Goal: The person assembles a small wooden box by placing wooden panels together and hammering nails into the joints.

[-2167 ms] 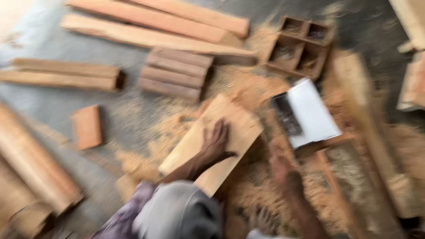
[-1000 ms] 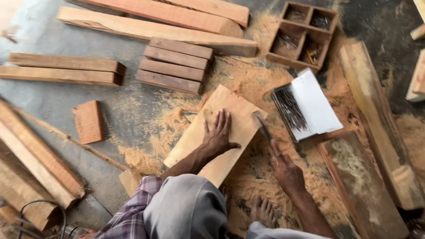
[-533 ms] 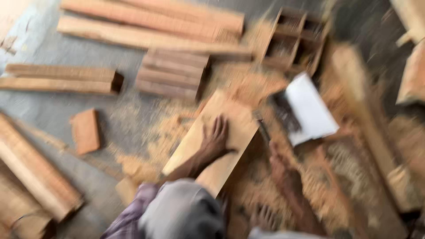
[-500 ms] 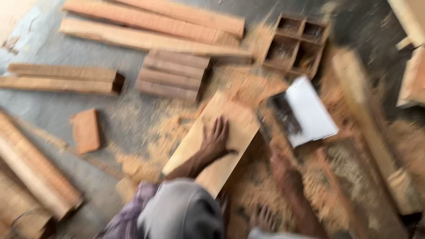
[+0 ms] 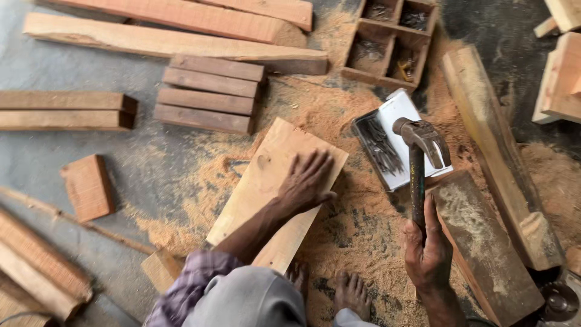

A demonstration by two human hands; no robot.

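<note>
My left hand (image 5: 307, 183) lies flat, fingers spread, on a pale wooden board (image 5: 266, 175) that rests on the sawdust-covered floor. My right hand (image 5: 428, 249) grips the handle of a claw hammer (image 5: 419, 163), raised upright, with its head above an open white box of nails (image 5: 387, 142). My bare feet (image 5: 339, 290) show at the board's near end.
A compartmented wooden tray (image 5: 390, 39) sits at the top. Long planks (image 5: 169, 42) and stacked short blocks (image 5: 209, 94) lie top left. A small block (image 5: 88, 186) is at left, thick beams (image 5: 502, 157) at right. Sawdust (image 5: 357, 224) covers the middle.
My right hand has lifted the hammer from low beside the board to upright, with its head over the nail box. My left hand stays pressed on the board.
</note>
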